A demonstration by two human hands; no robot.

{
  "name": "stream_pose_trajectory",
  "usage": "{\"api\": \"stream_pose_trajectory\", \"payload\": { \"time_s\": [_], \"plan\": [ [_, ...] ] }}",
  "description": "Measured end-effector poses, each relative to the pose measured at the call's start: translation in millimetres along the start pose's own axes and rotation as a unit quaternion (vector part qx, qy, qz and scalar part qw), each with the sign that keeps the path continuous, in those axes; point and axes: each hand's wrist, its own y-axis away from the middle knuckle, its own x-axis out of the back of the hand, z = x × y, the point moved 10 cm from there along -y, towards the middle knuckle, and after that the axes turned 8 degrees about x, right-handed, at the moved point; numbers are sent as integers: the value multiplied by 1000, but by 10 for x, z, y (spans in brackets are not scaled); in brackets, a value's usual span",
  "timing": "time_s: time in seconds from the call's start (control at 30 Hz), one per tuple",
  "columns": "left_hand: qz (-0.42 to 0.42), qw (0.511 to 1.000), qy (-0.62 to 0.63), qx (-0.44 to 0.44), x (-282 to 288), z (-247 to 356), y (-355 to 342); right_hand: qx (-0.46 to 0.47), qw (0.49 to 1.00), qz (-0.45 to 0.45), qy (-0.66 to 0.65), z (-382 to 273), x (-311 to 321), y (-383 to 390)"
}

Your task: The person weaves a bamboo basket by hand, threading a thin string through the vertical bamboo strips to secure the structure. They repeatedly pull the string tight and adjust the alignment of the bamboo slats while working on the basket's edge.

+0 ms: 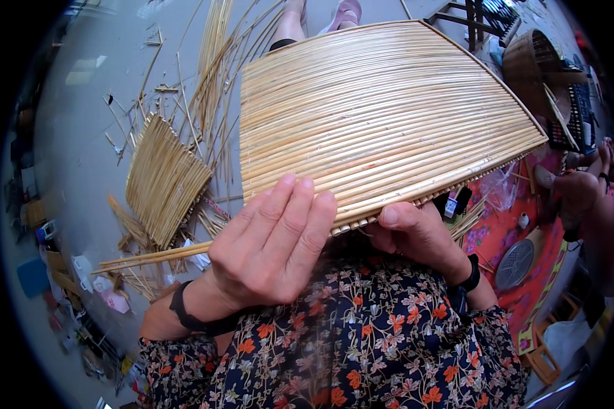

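Observation:
A large panel of pale reed stalks [382, 109], laid side by side and bordered along its far and right edges, slopes up in front of my lap. My left hand [273, 238] lies over its near left edge, fingers long and side by side, thumb hidden. From under that hand a few loose reed stalks [160, 255] stick out to the left, and it appears closed round them. At the near edge my right hand [416, 235] grips the panel, thumb on top and fingers curled beneath, partly hidden.
A smaller reed panel [164, 180] leans at the left, among scattered stalks. Long loose stalks [215, 88] lie on the grey floor beyond. At right are a red flowered cloth [501, 235], a round grey mesh disc [515, 264], a wooden tub [525, 65] and another person's limbs [583, 194].

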Motion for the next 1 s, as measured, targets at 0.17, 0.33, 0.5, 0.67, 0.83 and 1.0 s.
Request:
{"api": "stream_pose_trajectory", "payload": {
  "time_s": [0.17,0.33,0.5,0.67,0.83,1.0],
  "plan": [
    [-9,1000,12,3,1,-35,-13,-4,1000,17,-21,-8,-18,-25],
    [12,1000,-2,-5,-17,-29,-12,-20,997,28,-63,82,15,-12],
    [15,1000,5,-2,-9,-69,4,-3,996,-2,-92,93,-6,-43],
    [30,999,10,1,54,-113,-4,-6,996,-32,-82,120,-43,-33],
    [23,1000,7,3,41,-71,12,26,993,-23,-116,105,5,-51],
    [22,1000,1,-19,8,10,51,30,997,18,-70,107,73,6]
  ]
}}
